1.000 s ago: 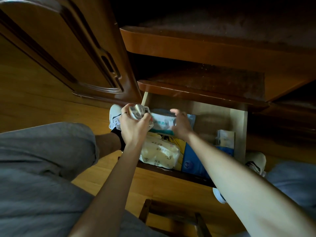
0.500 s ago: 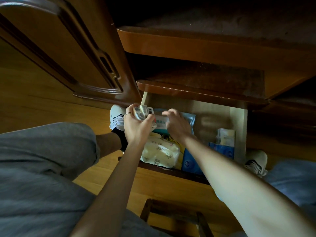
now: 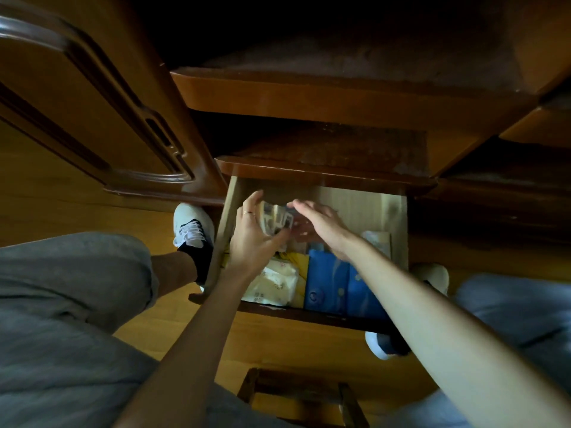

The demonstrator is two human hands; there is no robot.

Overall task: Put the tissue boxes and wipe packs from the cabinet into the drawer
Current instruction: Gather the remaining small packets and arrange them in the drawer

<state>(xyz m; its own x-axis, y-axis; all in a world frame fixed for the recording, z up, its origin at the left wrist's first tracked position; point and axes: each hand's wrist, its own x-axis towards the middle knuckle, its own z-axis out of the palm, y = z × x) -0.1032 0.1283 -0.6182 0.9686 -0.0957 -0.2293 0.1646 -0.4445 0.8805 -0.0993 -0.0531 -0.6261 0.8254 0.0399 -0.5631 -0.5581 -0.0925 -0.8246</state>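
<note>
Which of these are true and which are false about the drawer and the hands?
1. The drawer is pulled open. True.
2. The left hand holds a small pack over the drawer. True.
3. The right hand grips a blue pack. False: its fingers are stretched out beside the small pack; the blue packs lie in the drawer.
4. The drawer has nothing in it. False: a pale yellow pack and blue packs are inside.
5. The cabinet door is open on the left side of the picture. True.
</note>
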